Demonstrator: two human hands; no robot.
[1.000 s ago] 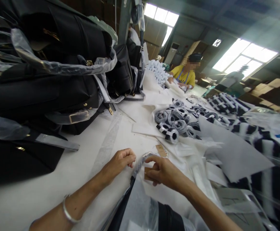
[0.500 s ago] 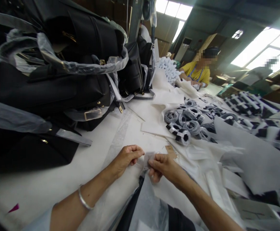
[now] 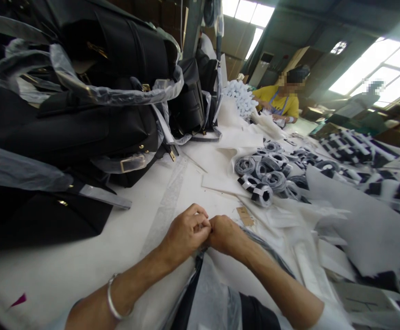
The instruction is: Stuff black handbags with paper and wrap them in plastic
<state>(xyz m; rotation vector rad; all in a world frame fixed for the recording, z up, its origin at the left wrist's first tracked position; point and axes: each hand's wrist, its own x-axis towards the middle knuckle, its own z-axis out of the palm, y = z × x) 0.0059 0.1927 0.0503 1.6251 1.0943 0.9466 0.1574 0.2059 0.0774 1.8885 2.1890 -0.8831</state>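
My left hand and my right hand meet above the table, fingers closed and pressed together. Between them they grip the end of a clear plastic film, mostly hidden by the fingers. The film wraps a black strap that runs down from beneath my hands toward me. Close to my body lies a black leather piece, seemingly a bag, partly covered by translucent film. A silver bangle circles my left wrist.
Black handbags with film-wrapped handles are piled at left. Coiled straps lie on the right, beside white sheets and a small brown card. A co-worker in yellow is across the table.
My left hand has moved right to meet my right hand, which has turned with its back upward. The film visible between them before is now mostly covered by my fingers.
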